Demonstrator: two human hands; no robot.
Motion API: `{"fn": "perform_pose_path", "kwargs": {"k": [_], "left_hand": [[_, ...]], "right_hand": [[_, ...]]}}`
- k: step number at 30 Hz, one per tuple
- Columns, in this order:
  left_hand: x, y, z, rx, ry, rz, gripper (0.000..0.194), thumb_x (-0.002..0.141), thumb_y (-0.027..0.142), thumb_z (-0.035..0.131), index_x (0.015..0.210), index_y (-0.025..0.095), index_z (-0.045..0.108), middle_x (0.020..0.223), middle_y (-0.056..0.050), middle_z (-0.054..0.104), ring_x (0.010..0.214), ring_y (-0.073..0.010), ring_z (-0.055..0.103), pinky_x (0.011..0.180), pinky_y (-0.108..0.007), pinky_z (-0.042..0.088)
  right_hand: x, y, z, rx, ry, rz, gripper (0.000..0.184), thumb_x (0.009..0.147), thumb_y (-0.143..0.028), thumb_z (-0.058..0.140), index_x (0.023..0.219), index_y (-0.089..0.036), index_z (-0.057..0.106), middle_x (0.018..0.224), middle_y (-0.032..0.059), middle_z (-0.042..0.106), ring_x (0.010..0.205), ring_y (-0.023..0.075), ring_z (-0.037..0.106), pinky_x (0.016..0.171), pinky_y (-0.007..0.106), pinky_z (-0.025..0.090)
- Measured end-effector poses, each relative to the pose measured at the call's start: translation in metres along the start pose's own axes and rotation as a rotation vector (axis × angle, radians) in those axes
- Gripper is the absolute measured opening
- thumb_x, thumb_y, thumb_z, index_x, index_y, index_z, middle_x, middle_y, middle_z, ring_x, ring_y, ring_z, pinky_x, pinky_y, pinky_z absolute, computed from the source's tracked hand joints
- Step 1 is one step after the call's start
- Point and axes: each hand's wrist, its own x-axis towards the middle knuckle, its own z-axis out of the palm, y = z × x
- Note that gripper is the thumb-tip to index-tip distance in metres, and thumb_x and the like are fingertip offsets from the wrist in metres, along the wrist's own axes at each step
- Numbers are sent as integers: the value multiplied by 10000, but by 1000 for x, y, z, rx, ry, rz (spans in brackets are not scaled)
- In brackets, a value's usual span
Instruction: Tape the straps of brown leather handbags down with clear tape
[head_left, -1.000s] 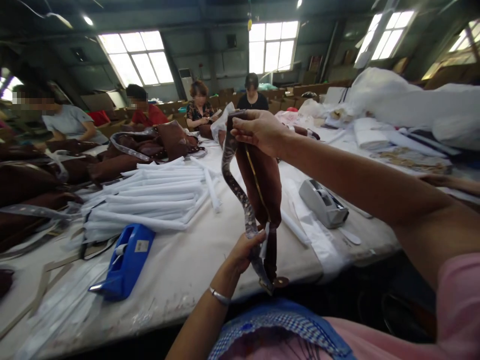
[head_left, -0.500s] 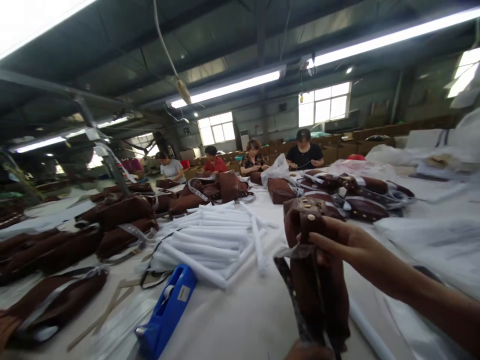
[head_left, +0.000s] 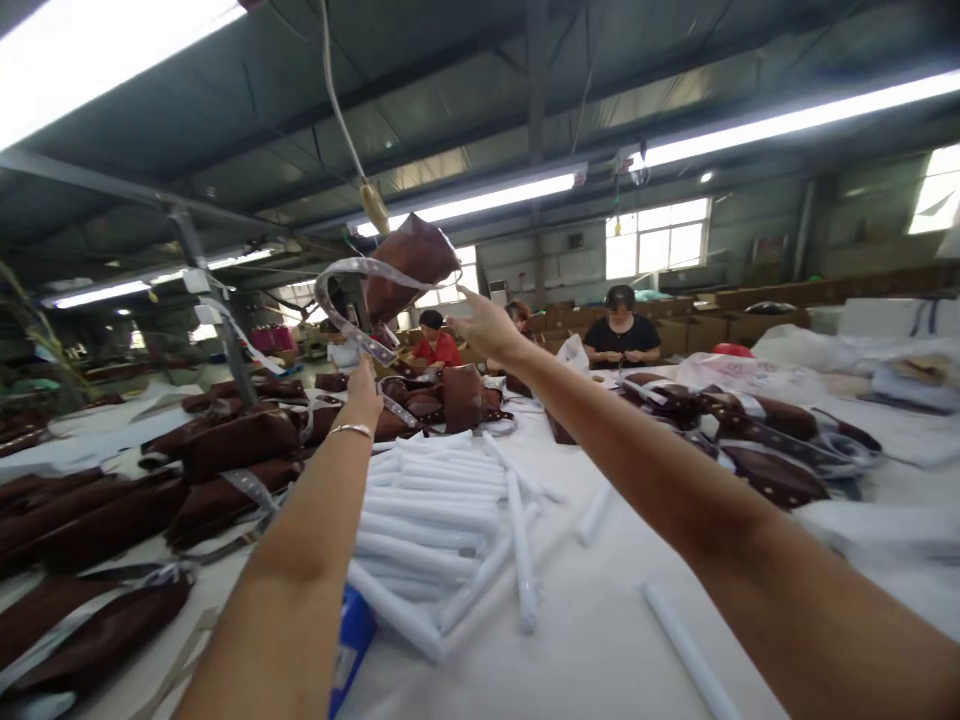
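A brown leather-like bag (head_left: pixel 411 268) is up in the air, tilted, above the far part of the table. Its strap (head_left: pixel 346 318), wrapped in clear plastic, loops out on the left. My left hand (head_left: pixel 363 388), with a bangle on the wrist, is just below the strap's lower end; its fingers are largely hidden, so whether it grips the strap is unclear. My right hand (head_left: pixel 491 328) reaches out to the lower right edge of the bag. Its fingers are stretched and apart, with the fingertips close to the bag; contact is unclear.
White wrapped rolls (head_left: pixel 427 510) lie heaped mid-table, partly covering a blue tape dispenser (head_left: pixel 351 640). Brown bags (head_left: pixel 240 440) pile up on the left, more bags (head_left: pixel 780 440) on the right. Co-workers, one in black (head_left: pixel 621 335), sit beyond the table. A cord with a switch (head_left: pixel 373 207) hangs overhead.
The bag has gone from low in front of me to high and farther away on the left. Both arms are now stretched forward, and my right hand's fingers have opened from the bag.
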Motion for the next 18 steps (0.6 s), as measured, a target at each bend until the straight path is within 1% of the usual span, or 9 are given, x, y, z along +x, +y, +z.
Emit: {"fn": "perform_pose_path", "kwargs": {"k": [2,3,4,7,10,12,14,16,18], "left_hand": [[-20,-28,-14,28,48,-79,465,943,452,572,1320,182,537,1385,-126,552,1199,-257,572,959,-467,515],[-41,-48,-19,45,34,-133,460,919,453,605,1297,192,570,1382,-127,573,1220,-257,566,957,-432,514],[-66,-71,-23,64,-16,-197,455,861,448,683,1233,192,630,1347,-133,614,1208,-270,583,936,-411,523],[-153,-134,-29,132,-244,-398,455,655,422,844,1023,171,754,1136,-153,731,1017,-319,686,806,-432,567],[-215,-169,-23,226,-446,-482,389,668,390,791,985,164,777,1018,-116,768,914,-288,712,791,-405,558],[-232,-179,-8,314,-615,-456,355,722,353,720,1022,170,773,982,-77,778,903,-254,709,812,-371,547],[-237,-187,15,388,-789,-369,345,776,323,653,1074,186,759,989,-48,779,900,-224,706,815,-336,549],[-240,-200,43,465,-903,-192,337,830,309,601,1123,218,740,1061,-33,770,944,-204,703,860,-320,550],[-248,-220,71,527,-946,-12,338,867,300,575,1172,246,711,1174,-36,738,1065,-211,678,979,-346,518]], "right_hand": [[-57,38,14,-22,-201,-137,275,876,-302,649,1136,-244,719,1302,74,651,1109,243,640,1027,409,488],[-95,62,15,-23,-300,-160,243,887,-309,622,1089,-252,745,1340,72,633,1108,247,644,1012,395,498],[-135,89,13,-26,-343,-114,229,893,-313,597,1037,-254,765,1356,77,624,1053,244,668,965,385,527],[-249,165,-12,25,-364,245,258,861,-353,580,966,-241,787,1277,120,670,795,218,710,813,390,586],[-326,207,-54,87,-374,531,292,806,-428,625,941,-229,790,1192,136,704,749,226,709,759,388,594],[-356,214,-83,51,-419,636,340,784,-482,641,929,-213,790,1127,130,727,756,236,711,759,377,585],[-371,214,-110,-22,-458,705,385,772,-514,650,953,-205,791,1033,116,752,788,251,714,764,361,573],[-376,214,-131,-90,-453,774,439,758,-541,663,1006,-200,789,926,108,766,819,267,715,744,349,566],[-373,217,-146,-98,-381,842,507,722,-574,699,1037,-186,783,905,114,768,853,279,717,709,340,569]]}}
